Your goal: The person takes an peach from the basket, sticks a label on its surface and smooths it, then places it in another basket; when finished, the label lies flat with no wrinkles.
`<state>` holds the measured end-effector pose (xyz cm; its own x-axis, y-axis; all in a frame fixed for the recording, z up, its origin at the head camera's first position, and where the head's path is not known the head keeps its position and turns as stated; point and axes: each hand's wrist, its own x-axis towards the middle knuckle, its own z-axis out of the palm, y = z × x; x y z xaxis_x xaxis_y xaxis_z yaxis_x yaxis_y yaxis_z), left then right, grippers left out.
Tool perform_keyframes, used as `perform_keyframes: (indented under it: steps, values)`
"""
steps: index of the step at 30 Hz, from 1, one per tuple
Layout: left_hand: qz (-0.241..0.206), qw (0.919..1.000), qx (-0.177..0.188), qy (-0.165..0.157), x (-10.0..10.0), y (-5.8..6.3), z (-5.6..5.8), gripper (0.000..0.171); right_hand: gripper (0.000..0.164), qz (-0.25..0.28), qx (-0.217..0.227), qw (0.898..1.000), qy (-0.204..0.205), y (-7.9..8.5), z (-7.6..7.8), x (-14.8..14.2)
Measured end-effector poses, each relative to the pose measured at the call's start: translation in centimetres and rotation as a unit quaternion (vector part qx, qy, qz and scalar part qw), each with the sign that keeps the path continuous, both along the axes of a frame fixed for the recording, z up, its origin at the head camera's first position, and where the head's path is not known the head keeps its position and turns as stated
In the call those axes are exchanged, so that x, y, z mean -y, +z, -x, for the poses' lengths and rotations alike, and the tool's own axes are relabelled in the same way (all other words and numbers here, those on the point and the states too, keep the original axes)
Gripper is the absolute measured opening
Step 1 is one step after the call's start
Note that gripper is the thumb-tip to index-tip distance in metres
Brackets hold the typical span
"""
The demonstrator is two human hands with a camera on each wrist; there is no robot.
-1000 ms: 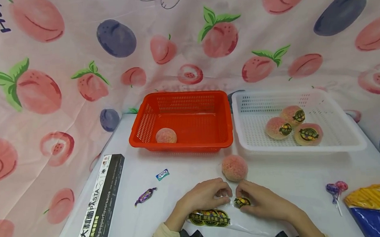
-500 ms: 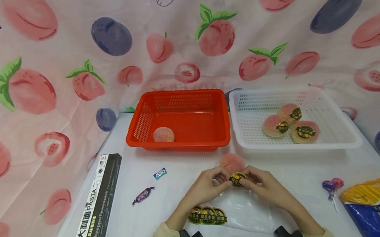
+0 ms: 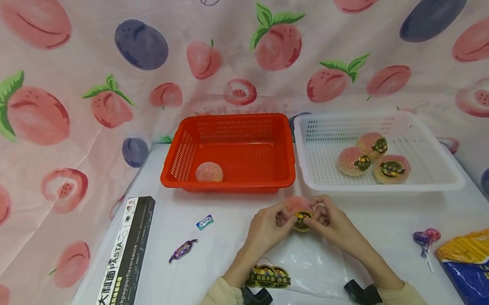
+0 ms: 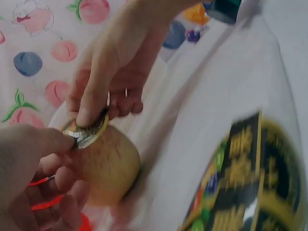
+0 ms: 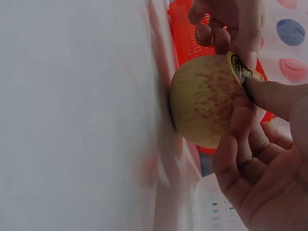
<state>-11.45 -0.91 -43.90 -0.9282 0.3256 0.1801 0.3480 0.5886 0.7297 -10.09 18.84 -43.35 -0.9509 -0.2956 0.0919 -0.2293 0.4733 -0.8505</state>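
Note:
A yellow-and-red apple [image 3: 297, 204] stands on the white table, between my hands. My left hand [image 3: 268, 228] and right hand [image 3: 332, 222] pinch a black-and-gold round sticker [image 3: 302, 221] between thumbs and fingers at the apple's near side. In the right wrist view, the sticker [image 5: 239, 70] lies against the upper side of the apple [image 5: 202, 101], with both thumbs on it. The left wrist view shows the sticker's edge [image 4: 89, 137] curving at the fingertips. Just in front lies a clear plastic sheet [image 3: 315, 267] bearing several more stickers [image 3: 270, 277].
A red basket [image 3: 229, 186] with one apple [image 3: 209, 172] and a white basket [image 3: 377, 188] with three stickered apples [image 3: 392, 169] stand behind. Pasta box [image 3: 124, 258] and wrapped candies [image 3: 183, 250] lie left; lollipops [image 3: 425, 240] and a blue-yellow bag [image 3: 479, 265] lie right.
Both hands have moved forward from the sticker sheet to the apple, carrying the sticker. It now overlaps the apple's near face. The head view has shifted slightly.

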Motion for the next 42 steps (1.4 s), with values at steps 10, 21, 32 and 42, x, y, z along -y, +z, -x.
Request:
perform_keyframes:
  steps: [10, 21, 32, 42]
  values:
    - [-0.016, 0.9804, -0.140, -0.137, 0.9, -0.9, 1.5, 0.026, 0.053, -0.005, -0.010, 0.999, 0.039, 1.9, -0.1, 0.7]
    - [-0.074, 0.9822, -0.125, -0.119, -0.4, -2.2, 1.6, 0.025, 0.062, 0.051, 0.014, 0.994, 0.101, -1.5, 1.1, -1.3]
    - [-0.113, 0.9847, -0.102, -0.084, -1.0, -2.4, 1.8, 0.022, 0.054, 0.032, 0.043, 0.992, 0.112, 0.6, 0.6, -0.8]
    - [-0.040, 0.9872, -0.118, -0.100, -0.9, -2.9, 2.1, 0.037, 0.039, 0.032, 0.036, 0.998, 0.045, 0.6, 1.3, -0.3]
